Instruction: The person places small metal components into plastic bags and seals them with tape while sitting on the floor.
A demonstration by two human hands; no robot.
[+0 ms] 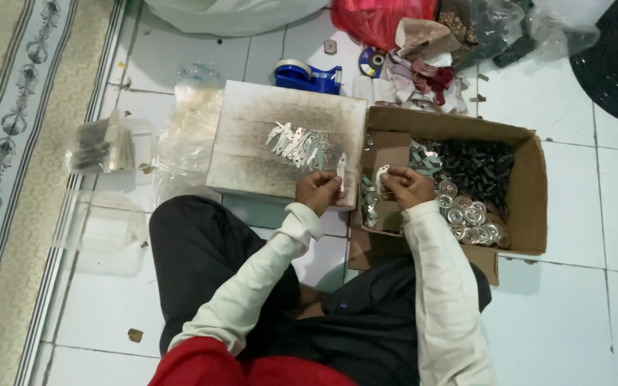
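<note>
Pinching metal plate (341, 166) in left hand (317, 191), right hand (409, 187) gripping another

My sleeves (438, 286) are cream, my trousers (202, 257) black. The tape dispenser (307, 75) is blue, the box (523, 193) brown, the floor tiles (581, 314) white, the carpet (1, 143) beige with grey flower border.

Home floor workspace, white tiled floor (574, 314), patterned carpet (8, 143), cardboard box (523, 193) of parts

A white tiled floor (574, 300) carried a cardboard box (523, 193) at right, a flat grey box (252, 154) at centre, a blue tape dispenser (307, 75) above it, and clear plastic bags (109, 146) at left.
</note>
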